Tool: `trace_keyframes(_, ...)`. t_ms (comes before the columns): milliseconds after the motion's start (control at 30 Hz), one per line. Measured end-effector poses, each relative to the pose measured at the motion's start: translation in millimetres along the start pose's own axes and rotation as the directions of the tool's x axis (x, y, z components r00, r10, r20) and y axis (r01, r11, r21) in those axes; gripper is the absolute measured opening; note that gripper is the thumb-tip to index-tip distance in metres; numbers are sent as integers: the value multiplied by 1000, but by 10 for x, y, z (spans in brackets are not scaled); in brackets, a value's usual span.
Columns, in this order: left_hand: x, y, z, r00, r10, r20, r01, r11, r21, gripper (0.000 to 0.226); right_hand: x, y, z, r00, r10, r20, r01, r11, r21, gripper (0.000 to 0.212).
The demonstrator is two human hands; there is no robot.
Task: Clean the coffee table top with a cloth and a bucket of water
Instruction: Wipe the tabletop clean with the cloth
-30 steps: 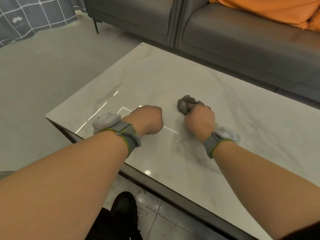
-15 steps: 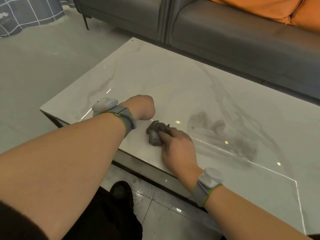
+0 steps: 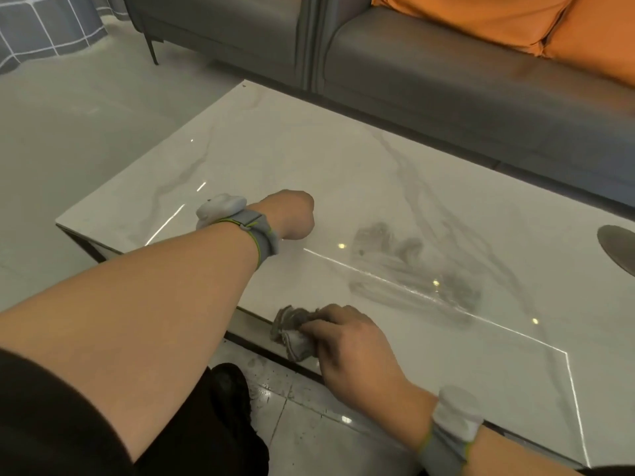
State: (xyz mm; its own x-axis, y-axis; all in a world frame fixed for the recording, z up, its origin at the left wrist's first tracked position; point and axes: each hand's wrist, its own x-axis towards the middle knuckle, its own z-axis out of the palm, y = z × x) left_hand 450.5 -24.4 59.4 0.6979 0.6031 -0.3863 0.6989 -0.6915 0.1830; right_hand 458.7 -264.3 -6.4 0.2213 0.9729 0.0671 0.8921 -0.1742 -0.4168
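You wear a grey wristband [image 3: 263, 235] edged in lime green on your left wrist, with a white pod [image 3: 220, 209] strapped to it. Your right wrist carries a matching band [image 3: 443, 450] and pod [image 3: 457, 412]. A black sleeve [image 3: 44, 420] covers your left upper arm.

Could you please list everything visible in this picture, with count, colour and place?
coffee table: one, white marble top, centre
cloth: one, grey, crumpled at the table's near edge
wet smear: one, greyish, on the top right of centre
round object: one, grey, cut off at the right edge
sofa: one, grey, behind the table
cushions: two, orange, on the sofa
checked fabric: one, blue-grey, top left
shoe: one, black, on the floor
wristbands: two, grey
left hand: fisted on the table
right hand: grips the cloth
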Motion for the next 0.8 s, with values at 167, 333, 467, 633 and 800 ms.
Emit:
trace_keyframes(167, 200, 146, 21, 997, 72, 11, -72, 997, -26, 45, 644, 480, -634, 977, 146, -155, -131, 986, 99, 39)
trace_keyframes(333, 329, 178, 71, 995, 77, 60, -75, 996, -41, 44, 1477, 1363, -971, 911, 338, -236, -365, 928, -78, 38)
trace_keyframes(467, 388, 108, 73, 997, 64, 53, -60, 997, -57, 44, 1880, 1856, -924, 850, 476, -226, -514, 843, -158, 37)
trace_keyframes(633, 407, 104, 98, 996, 68, 62, -66, 997, -36, 44, 2043, 1899, -592, 832, 512, -215, -550, 814, -188, 38)
trace_keyframes(800, 367, 118, 58, 995, 85, 48, -85, 996, -9, 45, 1811, 1644, -427, 899, 389, -201, -429, 872, -235, 49)
